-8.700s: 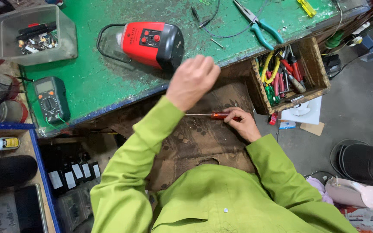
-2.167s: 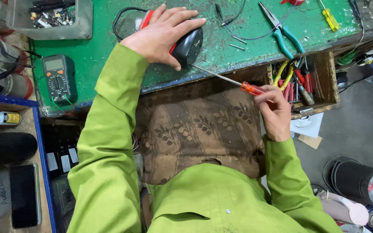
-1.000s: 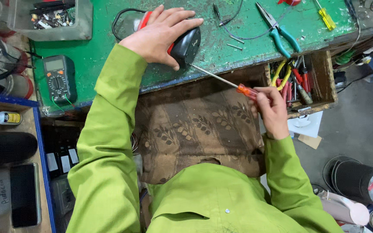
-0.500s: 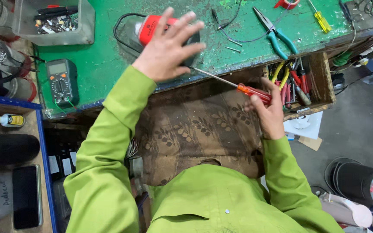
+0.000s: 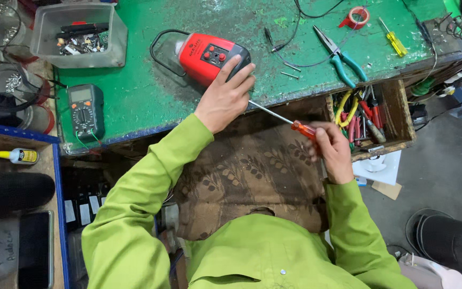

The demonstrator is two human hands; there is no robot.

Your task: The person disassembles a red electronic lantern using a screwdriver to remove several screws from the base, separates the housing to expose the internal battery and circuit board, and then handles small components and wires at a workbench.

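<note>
A single head-worn camera is looking almost straight down from above the person's shoulders, taking in the green workbench [image 5: 151, 101] along the top of the frame and the lap below it. It is sitting close, so the left hand [image 5: 224, 99] and right hand [image 5: 331, 151] are falling near the middle. No second view is sharing the scene.

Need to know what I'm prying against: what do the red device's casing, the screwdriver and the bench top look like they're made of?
Red device: glossy moulded plastic by its sheen, with a black end. Screwdriver: bright bare metal shaft and a translucent orange handle, likely plastic, gripped by the right hand; the left hand steadies the device. Bench top: green paint, worn and chipped; what lies beneath cannot be told.
</note>
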